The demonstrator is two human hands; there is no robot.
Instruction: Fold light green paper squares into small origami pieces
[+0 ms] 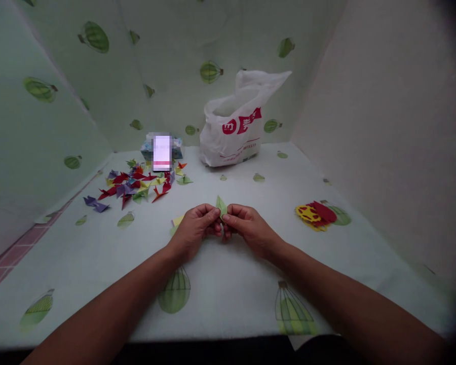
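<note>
Between my two hands, over the middle of the table, is a small piece of folded light-green paper (221,205) with its pointed tip upward. My left hand (197,224) pinches its left side between thumb and fingers. On the other side my right hand (251,227) grips it the same way, thumb in front. The paper's lower part is hidden by the fingers. Partly behind my left hand lies a yellow piece of paper (177,221), flat on the cloth.
Folded paper cranes (137,183) in several colours are heaped at the left. Behind them a lit phone (162,152) leans against a tissue box (178,148). A white plastic bag (231,139) stands at the back. Yellow and red paper cutouts (314,215) lie at the right.
</note>
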